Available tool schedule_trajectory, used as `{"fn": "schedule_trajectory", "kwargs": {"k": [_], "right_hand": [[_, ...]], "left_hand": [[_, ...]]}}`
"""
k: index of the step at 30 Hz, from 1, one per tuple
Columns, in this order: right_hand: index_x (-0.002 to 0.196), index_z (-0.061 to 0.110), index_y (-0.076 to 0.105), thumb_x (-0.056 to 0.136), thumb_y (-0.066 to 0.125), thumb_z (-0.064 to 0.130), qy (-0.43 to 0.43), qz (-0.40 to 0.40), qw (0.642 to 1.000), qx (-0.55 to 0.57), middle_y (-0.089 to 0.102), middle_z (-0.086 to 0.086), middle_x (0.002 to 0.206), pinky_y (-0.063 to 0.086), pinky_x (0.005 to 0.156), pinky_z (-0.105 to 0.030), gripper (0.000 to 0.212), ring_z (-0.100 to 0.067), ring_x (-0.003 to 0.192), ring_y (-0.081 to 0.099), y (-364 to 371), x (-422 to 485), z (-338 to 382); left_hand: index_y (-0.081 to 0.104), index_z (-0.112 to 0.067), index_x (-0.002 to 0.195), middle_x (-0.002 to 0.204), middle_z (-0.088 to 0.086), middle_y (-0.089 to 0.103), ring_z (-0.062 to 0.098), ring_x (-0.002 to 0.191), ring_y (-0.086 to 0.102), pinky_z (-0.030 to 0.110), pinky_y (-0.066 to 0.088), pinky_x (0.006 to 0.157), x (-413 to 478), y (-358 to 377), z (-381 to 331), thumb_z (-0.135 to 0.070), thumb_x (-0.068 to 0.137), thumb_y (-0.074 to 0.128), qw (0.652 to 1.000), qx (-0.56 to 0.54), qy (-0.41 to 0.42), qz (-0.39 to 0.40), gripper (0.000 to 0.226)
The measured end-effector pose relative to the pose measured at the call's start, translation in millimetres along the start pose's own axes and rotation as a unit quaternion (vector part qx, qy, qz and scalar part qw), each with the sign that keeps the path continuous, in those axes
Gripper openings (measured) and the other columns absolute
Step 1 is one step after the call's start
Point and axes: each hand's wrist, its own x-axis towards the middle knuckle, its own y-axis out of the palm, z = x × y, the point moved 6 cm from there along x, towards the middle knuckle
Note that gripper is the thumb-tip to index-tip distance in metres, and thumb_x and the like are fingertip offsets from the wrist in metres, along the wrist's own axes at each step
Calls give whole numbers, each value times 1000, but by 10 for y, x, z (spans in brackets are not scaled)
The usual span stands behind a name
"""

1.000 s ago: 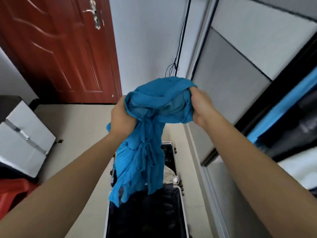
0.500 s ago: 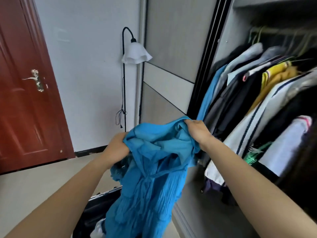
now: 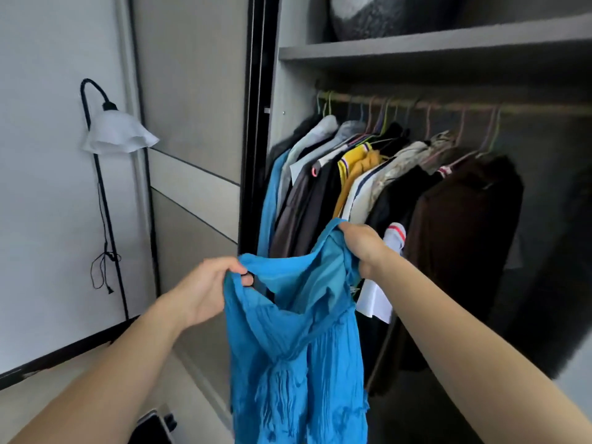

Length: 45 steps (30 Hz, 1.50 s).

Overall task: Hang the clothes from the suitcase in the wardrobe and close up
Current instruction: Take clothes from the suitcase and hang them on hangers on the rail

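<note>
Well, the blue dress (image 3: 298,331) hangs in the air below the rail (image 3: 448,105), towards its left end and just in front of the row of hanging clothes (image 3: 352,187). The left hand (image 3: 205,290) pinches one side of the neckline between curled fingers and thumb. The right hand (image 3: 365,248) has its fingers closed round the other side, a little higher and nearer the rail.

The dress looks thin, crinkled, floppy and very light, so I'd expect it to sag and twist wherever it isn't held. The shoulders seem the sensible place to take it, and I see no hanger in it yet.

Under the rail the garments crowd shoulder to shoulder, with a dark brown coat (image 3: 464,235) at the right, so a gap must be found. Above the rail sits a shelf (image 3: 448,43). Well left of it stand the sliding door (image 3: 192,123) and a floor lamp (image 3: 118,133). Far below, a corner of the suitcase (image 3: 153,427) shows.
</note>
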Motion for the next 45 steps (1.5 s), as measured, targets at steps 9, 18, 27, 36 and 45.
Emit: {"fn": "schedule_trajectory", "kwargs": {"k": [9, 18, 27, 36, 45], "right_hand": [[61, 7, 51, 85, 70, 22, -139, -59, 939, -309, 43, -4, 66, 37, 61, -28, 34, -18, 68, 47, -701, 289, 29], [85, 16, 66, 84, 72, 27, -116, -32, 843, -525, 58, -3, 90, 42, 70, -28, 12, -22, 85, 57, -1081, 343, -91], [117, 9, 58, 88, 57, 15, -10, -149, 757, -636, 62, -11, 116, 50, 76, -34, 29, -32, 104, 62, -1507, 87, -105], [99, 4, 60, 94, 41, 0, 6, -210, 975, -79, 60, -12, 83, 50, 47, -26, 20, -19, 65, 58, -1600, 81, -69], [86, 5, 61, 85, 50, -1, 8, -150, 964, -219, 56, -11, 73, 49, 53, -27, 12, -22, 63, 57, -1563, -29, 123]], "left_hand": [[70, -12, 97, 85, 4, 74, 18, 75, 71, 30, 58, 72, 543, 598, -501, -32, 79, 74, 997, 11, 45, -62, 28], [62, -10, 85, 73, 6, 55, 23, 63, 54, 33, 48, 65, 1017, 1160, -377, -16, 83, 67, 995, 0, -16, -100, 7], [71, -25, 101, 105, 4, 65, 25, 91, 62, 41, 51, 90, 1387, 1019, -507, -9, 88, 56, 985, 27, 68, -156, 26], [67, -7, 74, 71, 9, 62, 27, 66, 53, 29, 37, 58, 1351, 596, -646, -7, 79, 56, 877, 408, 137, -213, 12], [68, -11, 101, 90, 11, 71, 24, 73, 67, 28, 57, 57, 1232, 527, -710, -5, 86, 54, 981, 192, -29, -27, 22]]}}
